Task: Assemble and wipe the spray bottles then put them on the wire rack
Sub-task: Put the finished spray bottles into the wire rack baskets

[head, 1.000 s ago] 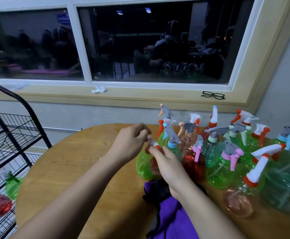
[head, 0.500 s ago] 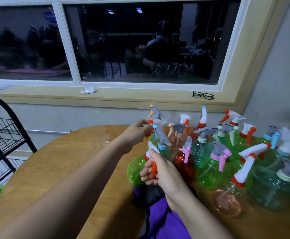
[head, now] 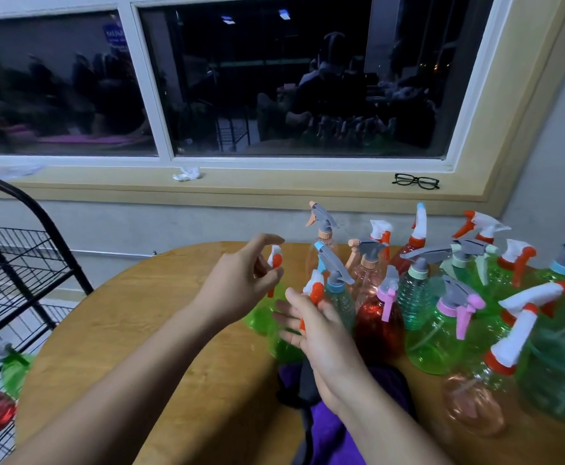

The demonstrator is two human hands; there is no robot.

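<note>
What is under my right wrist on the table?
A purple cloth with a black item bunched against it lies on the wooden table. The right hand and forearm cover their middle, so what the black item is cannot be told.

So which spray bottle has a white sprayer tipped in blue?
The red transparent plastic bottle in the back row; its white, blue-tipped sprayer points nearly straight up.

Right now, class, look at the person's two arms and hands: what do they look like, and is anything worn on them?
Both the left arm and the right arm are bare as far as the frame shows: no sleeves. The left hand and right hand wear no gloves, and no watch, bracelet or ring shows on the visible sides.
</note>
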